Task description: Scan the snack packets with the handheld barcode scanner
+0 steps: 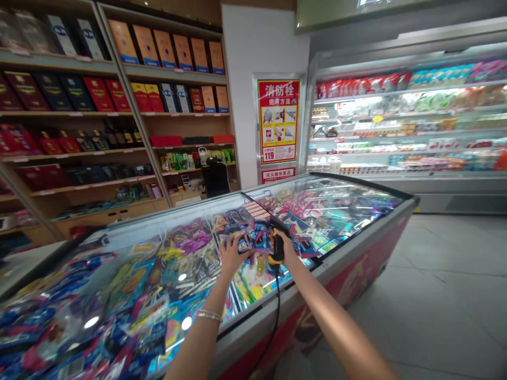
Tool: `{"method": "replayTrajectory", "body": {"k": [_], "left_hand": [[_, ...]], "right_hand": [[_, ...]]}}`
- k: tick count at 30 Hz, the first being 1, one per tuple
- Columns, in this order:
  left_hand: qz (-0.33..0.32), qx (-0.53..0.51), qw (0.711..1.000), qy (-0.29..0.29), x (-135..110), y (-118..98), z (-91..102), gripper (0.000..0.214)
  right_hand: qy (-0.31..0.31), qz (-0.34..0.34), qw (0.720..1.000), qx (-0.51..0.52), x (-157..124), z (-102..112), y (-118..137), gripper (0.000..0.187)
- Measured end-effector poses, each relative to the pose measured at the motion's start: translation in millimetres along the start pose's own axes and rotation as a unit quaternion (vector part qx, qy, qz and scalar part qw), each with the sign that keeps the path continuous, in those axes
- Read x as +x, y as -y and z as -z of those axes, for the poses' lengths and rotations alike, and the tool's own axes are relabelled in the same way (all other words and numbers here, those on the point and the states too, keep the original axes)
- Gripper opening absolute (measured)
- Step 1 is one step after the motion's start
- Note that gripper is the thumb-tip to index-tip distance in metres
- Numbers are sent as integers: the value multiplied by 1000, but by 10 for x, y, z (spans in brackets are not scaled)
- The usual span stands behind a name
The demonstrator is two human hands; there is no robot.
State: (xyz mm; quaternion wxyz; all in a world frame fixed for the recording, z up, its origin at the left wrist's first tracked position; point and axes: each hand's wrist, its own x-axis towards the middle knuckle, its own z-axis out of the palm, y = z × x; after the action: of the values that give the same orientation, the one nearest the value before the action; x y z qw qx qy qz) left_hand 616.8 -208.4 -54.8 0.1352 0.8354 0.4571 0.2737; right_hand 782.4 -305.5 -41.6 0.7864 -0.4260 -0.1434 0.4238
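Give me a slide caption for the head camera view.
Right grip on a corded black-and-yellow handheld device, left grip at a blue packet, over a glass-topped display chest.

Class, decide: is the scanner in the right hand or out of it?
In: the right hand grips the black-and-yellow scanner by its handle, its cord running down below.

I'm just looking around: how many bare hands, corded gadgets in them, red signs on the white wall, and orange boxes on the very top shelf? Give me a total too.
Left hand and right hand: 2
Corded scanner: 1
Red signs, the lower partly hidden: 2
Orange boxes: 6
Total: 11
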Motion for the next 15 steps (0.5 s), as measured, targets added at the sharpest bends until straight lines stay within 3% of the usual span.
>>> {"method": "replayTrajectory", "body": {"k": [8,15], "left_hand": [[-40,-2,997,-59,-32,16,-13,75],[-25,-28,999,-26,-71,-71,66,86]], "right_hand": [[26,-38,999,4,-21,18,27,26],[27,-13,1000,7,-9,64,31,18]]}}
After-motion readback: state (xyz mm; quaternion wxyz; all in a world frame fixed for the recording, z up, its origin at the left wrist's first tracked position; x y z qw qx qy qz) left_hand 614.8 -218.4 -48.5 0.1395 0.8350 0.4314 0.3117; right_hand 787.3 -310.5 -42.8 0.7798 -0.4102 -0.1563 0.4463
